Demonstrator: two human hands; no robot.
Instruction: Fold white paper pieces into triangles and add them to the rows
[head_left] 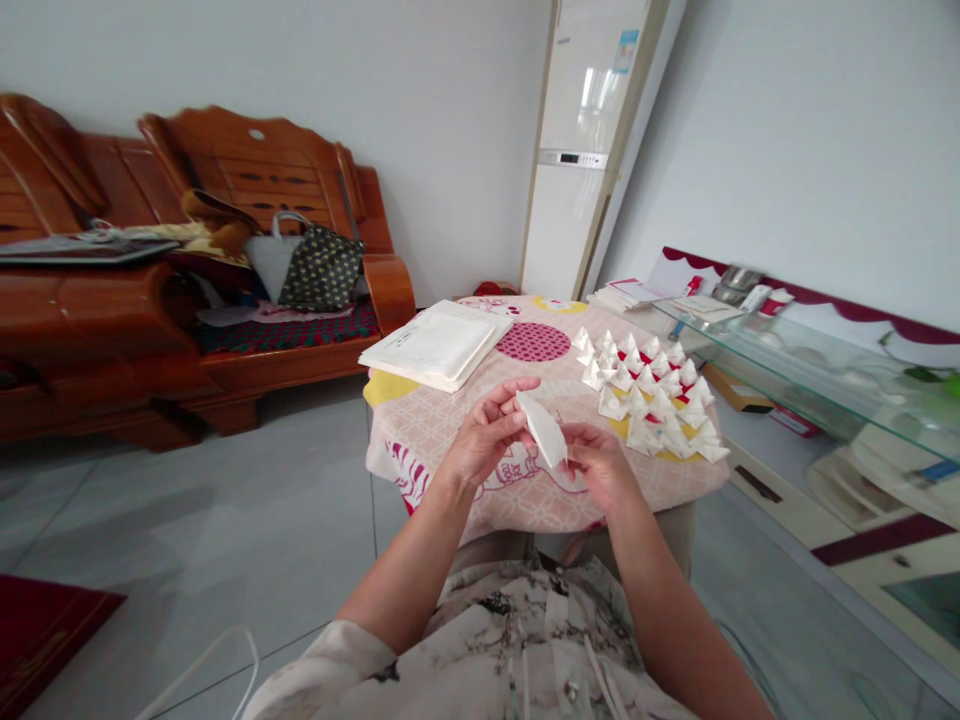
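Observation:
Between my two hands a folded piece of white paper (543, 430) is held up over the near part of the table. My left hand (487, 430) pinches its upper left side, with the thumb in front. At its lower right end, the fingers of my right hand (600, 462) close on the paper's edge. Several folded white paper pieces with pointed tips (649, 390) stand in rows on the right of the table. A stack of flat white paper sheets (435, 343) lies at the back left.
A patterned pink cloth (450, 440) covers the small table. To the right is a glass-topped cabinet (795, 370) with papers and cups on it. A wooden sofa (262, 180) with bags stands on the left, and a tall white air conditioner (577, 150) at the back.

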